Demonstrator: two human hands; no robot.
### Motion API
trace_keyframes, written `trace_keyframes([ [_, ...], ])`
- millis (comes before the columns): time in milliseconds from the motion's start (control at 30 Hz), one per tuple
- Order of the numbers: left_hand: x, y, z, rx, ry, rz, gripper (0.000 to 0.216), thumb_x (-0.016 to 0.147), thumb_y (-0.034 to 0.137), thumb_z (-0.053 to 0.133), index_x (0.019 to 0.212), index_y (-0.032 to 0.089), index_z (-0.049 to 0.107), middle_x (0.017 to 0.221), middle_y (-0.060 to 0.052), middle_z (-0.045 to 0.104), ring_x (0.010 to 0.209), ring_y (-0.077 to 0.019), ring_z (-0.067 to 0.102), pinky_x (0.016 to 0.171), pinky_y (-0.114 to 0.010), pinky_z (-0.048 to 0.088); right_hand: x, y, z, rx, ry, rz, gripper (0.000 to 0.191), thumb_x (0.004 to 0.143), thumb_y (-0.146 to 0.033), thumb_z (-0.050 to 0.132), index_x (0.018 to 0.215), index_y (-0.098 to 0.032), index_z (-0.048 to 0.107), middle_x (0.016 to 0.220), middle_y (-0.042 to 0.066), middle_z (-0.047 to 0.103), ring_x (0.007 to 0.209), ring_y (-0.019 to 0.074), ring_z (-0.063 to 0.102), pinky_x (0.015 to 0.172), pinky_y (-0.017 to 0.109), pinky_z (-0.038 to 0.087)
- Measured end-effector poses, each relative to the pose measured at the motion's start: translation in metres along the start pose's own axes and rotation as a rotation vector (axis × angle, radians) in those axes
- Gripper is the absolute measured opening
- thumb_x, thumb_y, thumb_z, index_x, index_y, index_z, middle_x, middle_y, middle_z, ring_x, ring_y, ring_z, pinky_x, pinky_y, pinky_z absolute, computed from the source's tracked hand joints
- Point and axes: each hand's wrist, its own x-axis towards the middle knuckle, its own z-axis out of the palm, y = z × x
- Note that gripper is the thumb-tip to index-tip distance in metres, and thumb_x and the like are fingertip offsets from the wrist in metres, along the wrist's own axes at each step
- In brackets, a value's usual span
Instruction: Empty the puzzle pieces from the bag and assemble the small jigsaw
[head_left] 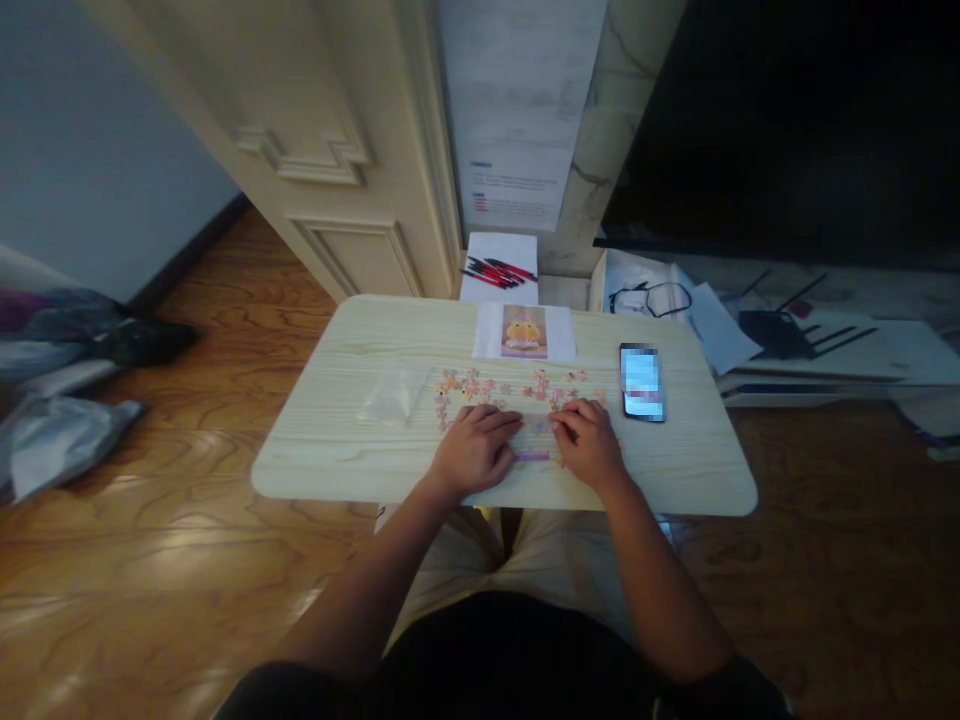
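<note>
Between my hands lies a partly joined jigsaw puzzle (534, 456), with a purple strip along its near edge. My left hand (474, 452) rests nearly flat at its left side, fingers stretched toward the middle and holding nothing. My right hand (591, 442) is bent at the right side, thumb and fingertips pinched together at the puzzle; whatever they hold is too small to make out. Loose pinkish-orange jigsaw pieces (471, 384) lie scattered just beyond both hands. Farther back is a sheet with a reference picture (524, 332) of a yellow-orange figure.
On the pale wood-grain table (315, 430), a clear plastic bag (393, 394) lies left of the pieces and a lit phone (642, 383) to the right. Red and black pens (498, 272) rest on paper behind the table. A router (776, 334) stands on the low cabinet.
</note>
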Motion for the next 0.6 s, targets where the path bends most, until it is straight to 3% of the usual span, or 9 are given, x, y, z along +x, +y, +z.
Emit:
trace_keyframes([
  [233,-0.0003,-0.0022,0.002,-0.012,0.032,0.033,0.048,0.089,0.027,0.058,0.136,0.023,0.066,0.138,-0.006,0.068,0.12,-0.0312,0.056,0.103,-0.051,0.043,0.0008,0.0044,0.0047,0.023,0.074,-0.067,0.021,0.09,-0.015,0.065,0.103,-0.024,0.079,0.101,0.007,0.067,0.103,0.0261,0.06,0.098,0.045,0.048],
  [600,-0.0003,-0.0021,0.003,-0.017,0.05,0.04,0.049,0.088,0.026,0.059,0.136,0.022,0.066,0.137,-0.007,0.068,0.118,-0.0317,0.057,0.102,-0.051,0.044,0.0008,0.0028,0.0039,0.024,0.078,-0.076,0.02,0.089,-0.015,0.065,0.102,-0.024,0.079,0.1,0.007,0.068,0.101,0.026,0.061,0.096,0.046,0.049],
])
